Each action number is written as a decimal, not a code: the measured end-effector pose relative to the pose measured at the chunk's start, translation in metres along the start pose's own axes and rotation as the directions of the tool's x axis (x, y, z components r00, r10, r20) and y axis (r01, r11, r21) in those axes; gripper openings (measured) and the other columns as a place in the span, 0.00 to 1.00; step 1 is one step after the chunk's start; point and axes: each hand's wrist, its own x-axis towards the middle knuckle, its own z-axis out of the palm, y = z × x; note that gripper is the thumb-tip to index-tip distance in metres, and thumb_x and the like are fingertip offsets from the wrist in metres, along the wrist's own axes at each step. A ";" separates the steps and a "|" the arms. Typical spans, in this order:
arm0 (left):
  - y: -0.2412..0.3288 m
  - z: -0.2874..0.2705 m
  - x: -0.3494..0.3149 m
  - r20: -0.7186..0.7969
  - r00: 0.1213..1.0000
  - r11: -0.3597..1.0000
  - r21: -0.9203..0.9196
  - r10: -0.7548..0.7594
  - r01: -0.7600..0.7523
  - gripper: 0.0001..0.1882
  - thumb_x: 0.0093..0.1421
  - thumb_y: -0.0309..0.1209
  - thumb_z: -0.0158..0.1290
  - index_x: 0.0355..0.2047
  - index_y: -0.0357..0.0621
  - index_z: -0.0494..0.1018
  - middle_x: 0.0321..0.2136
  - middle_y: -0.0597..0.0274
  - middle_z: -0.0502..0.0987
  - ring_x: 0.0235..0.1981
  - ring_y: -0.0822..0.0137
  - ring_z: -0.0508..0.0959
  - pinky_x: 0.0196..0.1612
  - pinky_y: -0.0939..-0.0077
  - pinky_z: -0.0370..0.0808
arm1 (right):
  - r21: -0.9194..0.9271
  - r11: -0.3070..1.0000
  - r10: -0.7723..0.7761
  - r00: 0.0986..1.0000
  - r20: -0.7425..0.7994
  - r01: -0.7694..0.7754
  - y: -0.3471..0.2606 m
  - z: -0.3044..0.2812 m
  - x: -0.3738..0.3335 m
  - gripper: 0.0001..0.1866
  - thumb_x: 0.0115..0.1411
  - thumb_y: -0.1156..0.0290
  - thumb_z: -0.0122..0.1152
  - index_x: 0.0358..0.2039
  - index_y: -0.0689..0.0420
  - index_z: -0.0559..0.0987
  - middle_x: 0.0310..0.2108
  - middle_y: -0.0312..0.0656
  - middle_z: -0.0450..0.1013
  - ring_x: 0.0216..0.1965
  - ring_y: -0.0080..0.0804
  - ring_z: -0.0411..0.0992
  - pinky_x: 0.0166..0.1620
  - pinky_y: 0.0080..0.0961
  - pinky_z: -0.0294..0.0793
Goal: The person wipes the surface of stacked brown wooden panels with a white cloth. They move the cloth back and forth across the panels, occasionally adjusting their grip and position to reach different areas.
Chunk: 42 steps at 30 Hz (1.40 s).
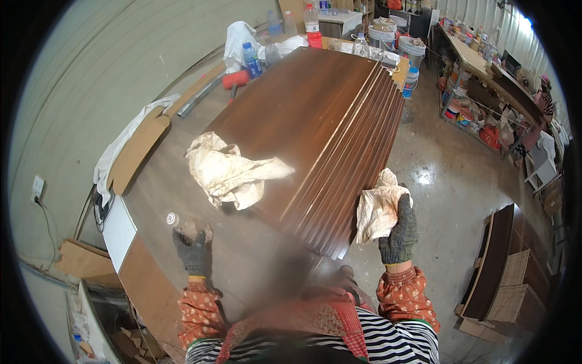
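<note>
My left hand (192,252), in a dark grey knit glove, is closed around a small brownish bottle (193,229) with a whitish round end, just above the worktable. A cream rag (379,209) hangs from my right hand (401,233), gloved alike, with the fingers closed on it beside the near right edge of the panels. Between my hands and farther off lies a stack of glossy dark brown wooden panels (303,103), its stepped, grooved edges facing right. Another crumpled cream rag (227,173) is draped over the stack's left near corner.
The grey-brown worktable (151,176) carries a red-headed mallet (235,79), a blue-labelled bottle (251,60) and a red-based bottle (312,27) at its far end. Buckets (412,48) stand beyond. On the right are a cluttered bench (464,48), a person (544,97) and stacked brown panels (509,267).
</note>
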 end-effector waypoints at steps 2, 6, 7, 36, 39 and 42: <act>0.027 -0.005 -0.020 -0.079 0.994 0.996 0.066 0.070 -0.065 0.29 0.57 0.25 0.64 0.58 0.34 0.68 0.45 0.53 0.78 0.44 0.63 0.78 0.49 0.66 0.77 | -0.040 0.999 -0.027 0.999 0.025 0.028 0.001 0.003 0.000 0.19 0.72 0.60 0.52 0.56 0.60 0.73 0.50 0.40 0.74 0.49 0.30 0.74 0.53 0.29 0.76; 0.104 -0.012 -0.032 0.185 0.898 0.899 0.114 0.400 -0.424 0.17 0.60 0.26 0.60 0.49 0.35 0.76 0.43 0.51 0.80 0.40 0.57 0.81 0.48 0.63 0.77 | -0.118 0.989 -0.082 0.995 0.054 0.088 0.000 0.008 0.006 0.19 0.72 0.59 0.53 0.55 0.60 0.74 0.49 0.40 0.75 0.48 0.29 0.74 0.53 0.28 0.75; 0.125 -0.007 -0.028 0.304 0.813 0.836 0.085 0.496 -0.542 0.17 0.61 0.25 0.59 0.50 0.34 0.75 0.45 0.50 0.80 0.42 0.56 0.80 0.49 0.62 0.77 | -0.104 0.990 -0.092 0.994 0.059 0.098 0.001 0.009 0.008 0.19 0.72 0.59 0.53 0.54 0.61 0.74 0.48 0.40 0.75 0.48 0.29 0.74 0.53 0.28 0.75; 0.199 0.246 0.041 0.688 0.381 0.465 0.071 0.618 -0.883 0.14 0.66 0.32 0.53 0.50 0.41 0.76 0.50 0.48 0.78 0.53 0.48 0.76 0.60 0.56 0.70 | -0.467 -0.245 -0.143 0.445 0.884 0.850 0.054 0.062 0.167 0.22 0.64 0.51 0.57 0.54 0.49 0.78 0.56 0.44 0.70 0.64 0.46 0.62 0.71 0.45 0.51; 0.202 0.248 0.041 0.658 0.368 0.450 0.049 0.657 -0.891 0.14 0.64 0.30 0.54 0.48 0.41 0.76 0.48 0.48 0.79 0.52 0.48 0.77 0.58 0.56 0.71 | -0.459 -0.356 -0.042 0.477 0.878 0.814 0.025 0.069 0.250 0.20 0.66 0.54 0.57 0.53 0.50 0.77 0.56 0.46 0.69 0.62 0.46 0.64 0.70 0.46 0.52; 0.208 0.248 0.040 0.637 0.368 0.457 0.028 0.678 -0.889 0.12 0.62 0.29 0.56 0.46 0.41 0.77 0.46 0.49 0.79 0.50 0.49 0.78 0.56 0.55 0.73 | -0.538 -0.507 -0.109 0.570 0.815 0.673 0.024 0.078 0.288 0.19 0.66 0.56 0.57 0.53 0.50 0.77 0.55 0.45 0.71 0.58 0.46 0.66 0.69 0.46 0.54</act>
